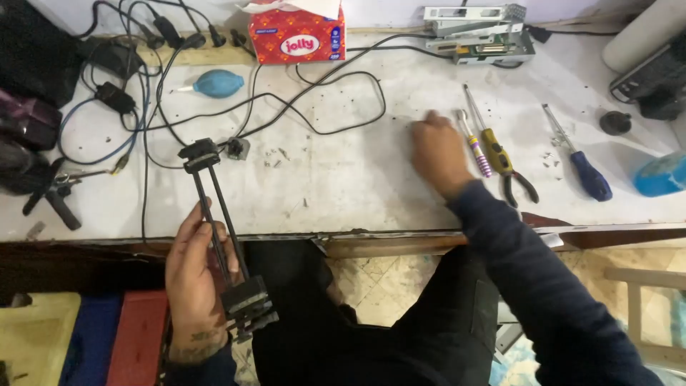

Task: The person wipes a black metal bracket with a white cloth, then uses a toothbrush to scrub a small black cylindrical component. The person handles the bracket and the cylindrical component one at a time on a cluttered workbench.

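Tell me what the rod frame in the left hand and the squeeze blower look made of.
The rod frame looks like dark metal: two thin, straight rods between blocky black end pieces, possibly plastic. The teal squeeze blower looks like soft matte rubber, judging by its rounded bulb shape.

The left hand (194, 275) grips a black twin-rod frame (223, 229) by its rods, its far end lying over the worktop (343, 171) edge. The right hand (437, 151) rests palm-down on the worktop, just beside a purple-handled screwdriver (475, 146) and yellow-handled pliers (504, 161).
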